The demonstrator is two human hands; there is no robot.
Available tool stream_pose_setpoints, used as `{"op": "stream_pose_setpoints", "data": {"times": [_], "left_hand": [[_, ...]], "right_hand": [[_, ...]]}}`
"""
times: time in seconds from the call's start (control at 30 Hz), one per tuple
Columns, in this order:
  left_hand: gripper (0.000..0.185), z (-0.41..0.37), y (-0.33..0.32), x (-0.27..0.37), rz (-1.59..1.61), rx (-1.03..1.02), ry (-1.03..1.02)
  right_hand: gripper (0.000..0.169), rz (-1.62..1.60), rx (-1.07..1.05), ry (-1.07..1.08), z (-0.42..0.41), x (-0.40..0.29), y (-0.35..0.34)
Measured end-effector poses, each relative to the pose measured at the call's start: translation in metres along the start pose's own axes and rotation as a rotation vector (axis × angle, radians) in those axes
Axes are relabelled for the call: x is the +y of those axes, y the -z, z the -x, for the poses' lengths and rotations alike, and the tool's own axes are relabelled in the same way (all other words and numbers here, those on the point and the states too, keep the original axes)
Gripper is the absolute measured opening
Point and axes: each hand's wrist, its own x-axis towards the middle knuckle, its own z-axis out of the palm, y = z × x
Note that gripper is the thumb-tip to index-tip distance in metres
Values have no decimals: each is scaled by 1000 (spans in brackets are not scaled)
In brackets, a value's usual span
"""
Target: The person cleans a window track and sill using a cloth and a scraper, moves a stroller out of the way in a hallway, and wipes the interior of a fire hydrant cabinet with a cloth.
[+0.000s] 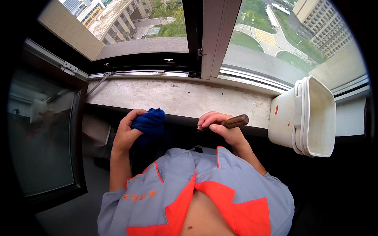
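Note:
My left hand (126,131) is closed around a bunched dark blue cloth (150,120), just in front of the window sill's near edge. To the right, my right hand (220,125) holds a hand tool by its brown handle (237,121), perhaps a screwdriver. The handle's end points right, and a thin dark shaft seems to run left beneath my fingers; its tip is lost against the dark background. Cloth and tool are apart. Beyond both hands runs the pale, stained window sill (177,94).
A white plastic bucket (283,121) lies tilted at the sill's right end, its opening facing right. On the left, a dark-framed window sash (78,124) stands swung inward, with a metal stay arm (99,85) by the sill. A light frame post (217,38) divides the window.

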Motion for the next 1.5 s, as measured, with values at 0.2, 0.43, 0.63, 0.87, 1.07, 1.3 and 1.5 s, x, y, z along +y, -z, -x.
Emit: {"op": "stream_pose_setpoints", "data": {"times": [0.2,0.43,0.63,0.87,1.07,1.3,1.5], "left_hand": [[33,24,-20,-9,-340,-127,-193],[32,48,-22,-31,-666,-246,-190],[37,59,-20,-63,-770,-385,-260],[25,78,39,-65,-793,37,-500],[24,167,134,39,-989,1056,-906],[39,282,196,102,-1317,1891,-970],[52,313,232,126,-644,1933,-735]], "right_hand": [[54,474,-130,-44,-8,3,-57],[9,885,3,-33,19,20,-73],[16,-18,283,-203,83,0,-63],[26,572,549,-437,141,-1,-50],[32,836,626,-372,158,-28,-27],[22,1140,565,-279,157,-43,-1],[30,896,525,-237,164,-48,6]]}}
